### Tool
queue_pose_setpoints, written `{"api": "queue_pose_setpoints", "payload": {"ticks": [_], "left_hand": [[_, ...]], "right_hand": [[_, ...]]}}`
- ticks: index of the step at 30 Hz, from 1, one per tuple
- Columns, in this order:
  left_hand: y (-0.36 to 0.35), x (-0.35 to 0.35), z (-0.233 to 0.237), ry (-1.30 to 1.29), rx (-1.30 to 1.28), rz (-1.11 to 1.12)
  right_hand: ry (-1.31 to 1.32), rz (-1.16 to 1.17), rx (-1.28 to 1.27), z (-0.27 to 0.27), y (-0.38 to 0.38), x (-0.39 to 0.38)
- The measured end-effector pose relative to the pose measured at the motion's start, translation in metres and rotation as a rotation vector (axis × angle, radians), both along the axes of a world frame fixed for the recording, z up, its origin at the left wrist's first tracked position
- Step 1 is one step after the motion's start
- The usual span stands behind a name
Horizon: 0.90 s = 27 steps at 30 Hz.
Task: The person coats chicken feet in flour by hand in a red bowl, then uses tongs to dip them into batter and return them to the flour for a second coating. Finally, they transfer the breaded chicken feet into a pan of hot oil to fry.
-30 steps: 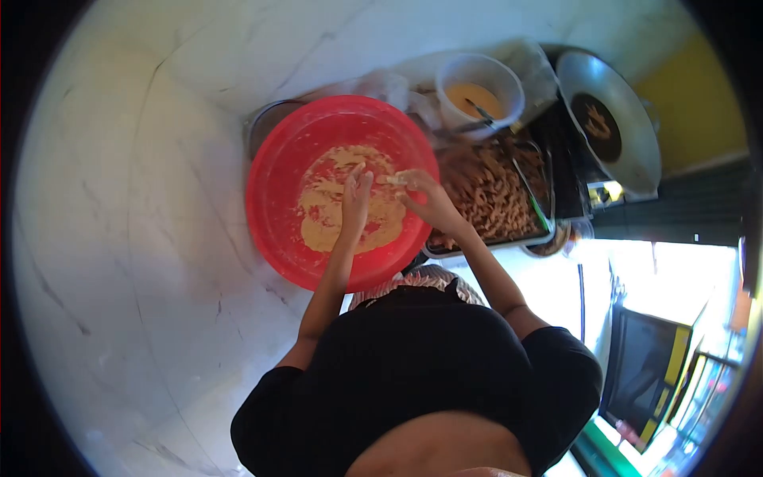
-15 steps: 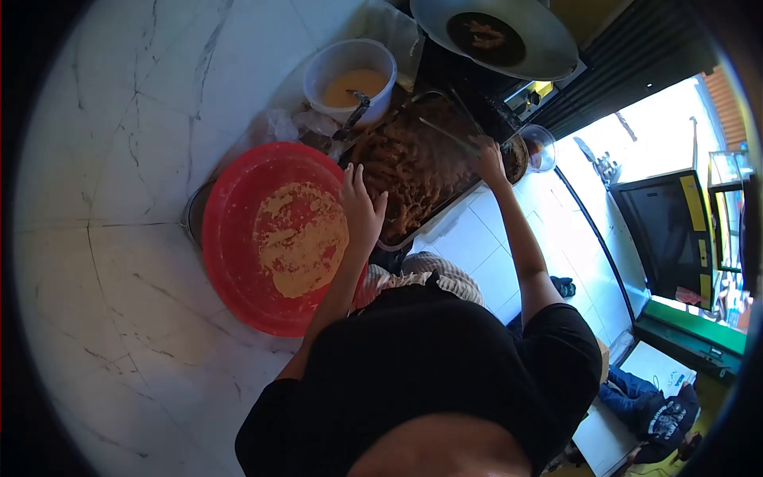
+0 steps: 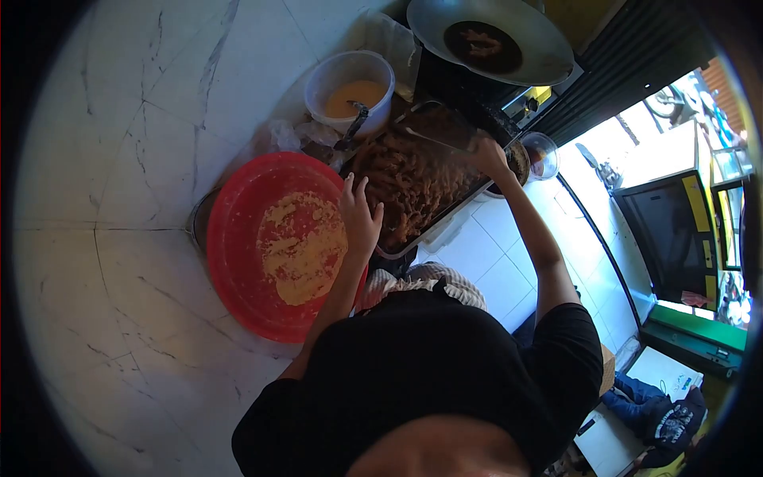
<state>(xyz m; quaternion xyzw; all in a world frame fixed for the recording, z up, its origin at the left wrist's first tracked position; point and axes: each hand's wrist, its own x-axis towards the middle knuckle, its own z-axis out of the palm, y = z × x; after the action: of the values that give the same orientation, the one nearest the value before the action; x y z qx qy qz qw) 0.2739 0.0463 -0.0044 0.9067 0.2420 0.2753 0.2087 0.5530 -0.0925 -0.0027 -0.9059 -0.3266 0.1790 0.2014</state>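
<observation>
My right hand [image 3: 490, 157] is closed around a pair of metal tongs [image 3: 435, 141] over the far end of a dark rectangular tray [image 3: 433, 226]. The hand partly hides the tongs. Brown, knobbly fried pieces [image 3: 413, 179] are heaped in that tray. My left hand [image 3: 362, 219] holds nothing, its fingers apart, between the tray and a large red basin [image 3: 238, 238]. Pale yellow, clumpy flour [image 3: 302, 254] covers part of the basin's bottom.
A white tub [image 3: 315, 91] holds pale orange liquid, with a dark handle [image 3: 354, 123] beside it. A wok [image 3: 548, 56] with dark oil and a piece in it sits on a stove. A clear cup [image 3: 543, 155] stands near the tray. Another person [image 3: 664, 421] is at lower right.
My right hand and the tongs have shifted slightly over the tray, and the tongs' two arms no longer show spread apart. The left hand stays nearly in place. The view has tilted a little.
</observation>
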Motion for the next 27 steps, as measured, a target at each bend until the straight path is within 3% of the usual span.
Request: {"api": "queue_pose_setpoints", "payload": {"ticks": [5, 12, 14, 16, 18, 22, 24, 26, 27], "left_hand": [[0.001, 0.0, 0.002, 0.015, 0.004, -0.005], [0.001, -0.001, -0.001, -0.027, 0.025, -0.014], [0.001, -0.003, -0.003, -0.027, 0.017, -0.028], [0.002, -0.001, -0.001, -0.034, 0.015, -0.045], [0.0, -0.002, 0.0, -0.015, 0.023, -0.012], [-0.001, -0.003, 0.001, 0.054, 0.072, -0.002], [-0.008, -0.002, 0.008, 0.059, 0.043, -0.044], [-0.02, 0.0, 0.012, 0.199, 0.08, 0.101], [-0.029, 0.003, 0.007, 0.104, 0.082, 0.11]], "right_hand": [[-0.031, 0.045, 0.119, -0.013, 0.004, 0.02], [-0.014, -0.086, 0.187, 0.041, -0.021, -0.017], [0.093, -0.129, 0.353, 0.052, -0.032, -0.038], [0.045, -0.096, 0.337, 0.042, -0.047, -0.043], [-0.132, -0.047, 0.579, 0.047, -0.06, -0.071], [0.045, -0.175, 0.746, 0.06, -0.091, -0.12], [0.165, -0.316, 0.691, 0.064, -0.113, -0.139], [0.165, -0.434, 0.722, 0.06, -0.135, -0.154], [0.174, -0.49, 0.703, 0.059, -0.149, -0.159]]}}
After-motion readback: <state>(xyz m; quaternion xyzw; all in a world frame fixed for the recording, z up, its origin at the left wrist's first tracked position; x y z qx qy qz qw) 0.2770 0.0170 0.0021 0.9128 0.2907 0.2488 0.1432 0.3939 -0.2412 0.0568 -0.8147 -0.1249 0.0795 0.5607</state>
